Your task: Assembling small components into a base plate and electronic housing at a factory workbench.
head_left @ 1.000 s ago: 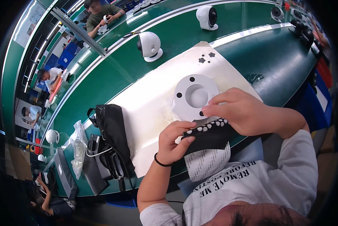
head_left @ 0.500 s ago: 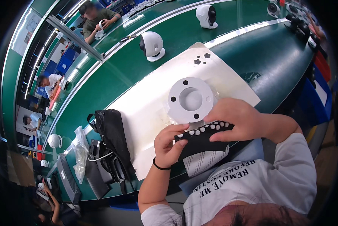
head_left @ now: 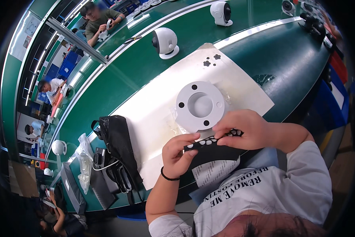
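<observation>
A curled sheet of small round pads (head_left: 219,155), black with a row of white dots along its upper edge, is held in front of my body. My left hand (head_left: 176,157) grips its left end between thumb and fingers. At the right part of that dotted edge my right hand (head_left: 248,128) pinches with thumb and fingertips; whether a loose pad is between them is hidden. Printed white backing (head_left: 215,173) hangs below the sheet. Just beyond my hands a white ring-shaped base (head_left: 215,90) lies flat, with three black round pads on it and one bare round recess at its right.
The base rests on a white mat (head_left: 153,100) over a green table. To the left are a black bag (head_left: 118,136), a clear plastic bag (head_left: 83,160) and grey boxes. White round cameras (head_left: 167,41) stand farther back. A co-worker (head_left: 100,21) sits across the table.
My right hand has shifted left along the dotted edge, its fingertips now closer together. The sheet's upper edge is tilted differently, and the view has moved slightly.
</observation>
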Motion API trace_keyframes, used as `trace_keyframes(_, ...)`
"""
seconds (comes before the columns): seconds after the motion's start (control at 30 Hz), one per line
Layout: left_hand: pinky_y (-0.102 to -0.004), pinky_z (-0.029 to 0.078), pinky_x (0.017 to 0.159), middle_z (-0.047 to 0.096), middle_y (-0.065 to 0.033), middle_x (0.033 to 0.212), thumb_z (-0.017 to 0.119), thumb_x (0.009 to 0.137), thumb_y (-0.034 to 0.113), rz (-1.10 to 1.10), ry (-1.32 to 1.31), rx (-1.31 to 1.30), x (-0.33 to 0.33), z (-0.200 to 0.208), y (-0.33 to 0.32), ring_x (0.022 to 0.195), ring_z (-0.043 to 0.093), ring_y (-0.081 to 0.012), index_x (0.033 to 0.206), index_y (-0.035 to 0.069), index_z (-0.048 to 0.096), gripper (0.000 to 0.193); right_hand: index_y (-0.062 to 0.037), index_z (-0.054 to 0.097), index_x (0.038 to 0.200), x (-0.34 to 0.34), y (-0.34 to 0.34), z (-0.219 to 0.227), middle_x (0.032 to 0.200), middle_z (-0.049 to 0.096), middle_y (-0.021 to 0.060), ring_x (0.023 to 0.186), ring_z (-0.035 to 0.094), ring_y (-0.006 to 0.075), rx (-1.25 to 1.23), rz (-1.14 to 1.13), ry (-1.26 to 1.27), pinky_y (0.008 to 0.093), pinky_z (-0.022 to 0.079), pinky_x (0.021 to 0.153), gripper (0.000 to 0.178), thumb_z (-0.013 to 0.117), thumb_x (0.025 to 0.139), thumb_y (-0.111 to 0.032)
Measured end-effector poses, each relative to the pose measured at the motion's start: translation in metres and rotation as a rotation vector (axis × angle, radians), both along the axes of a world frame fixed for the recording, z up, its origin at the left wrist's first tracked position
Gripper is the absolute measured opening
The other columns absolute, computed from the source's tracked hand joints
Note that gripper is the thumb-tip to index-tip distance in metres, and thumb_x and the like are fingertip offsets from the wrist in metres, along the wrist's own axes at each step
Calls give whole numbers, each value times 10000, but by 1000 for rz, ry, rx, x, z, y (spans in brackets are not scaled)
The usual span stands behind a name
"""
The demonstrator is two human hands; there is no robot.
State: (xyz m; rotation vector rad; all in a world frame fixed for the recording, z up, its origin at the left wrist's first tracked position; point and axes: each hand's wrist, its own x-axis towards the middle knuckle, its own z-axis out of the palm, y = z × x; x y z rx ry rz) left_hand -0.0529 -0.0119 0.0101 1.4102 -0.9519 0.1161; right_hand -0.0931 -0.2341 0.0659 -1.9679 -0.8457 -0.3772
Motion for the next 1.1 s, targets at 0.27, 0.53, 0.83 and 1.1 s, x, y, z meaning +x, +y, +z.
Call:
trace_keyframes(0.27,-295,457,724,606,-163,947,605,707,-11,-39,-7,9,-1,4,1,842,588,-242,818,-20,544,127,-58,445,1013,2,0,-18,807,574,57,724,554,85,398,111,284,229,455,665,275,583,786,10)
trace_keyframes(0.53,-296,454,746,605,-154,941,596,721,-13,-39,15,23,2,0,5,853,589,-245,828,-25,552,116,-56,391,1067,16,-27,-8,873,534,61,769,525,94,683,47,207,228,436,737,329,557,797,34)
trace_keyframes(0.83,-302,456,754,602,-161,942,597,715,-24,-17,10,47,4,2,7,865,591,-249,831,-31,562,121,-35,390,1099,17,-19,-6,894,537,75,892,557,146,344,-39,126,264,442,787,395,523,763,125)
trace_keyframes(1.1,-308,456,752,601,-168,946,596,716,-21,-21,-44,91,6,3,14,856,590,-254,851,-28,553,142,-58,537,919,27,-6,4,1095,447,70,1085,458,203,151,-194,195,341,332,934,172,578,762,0)
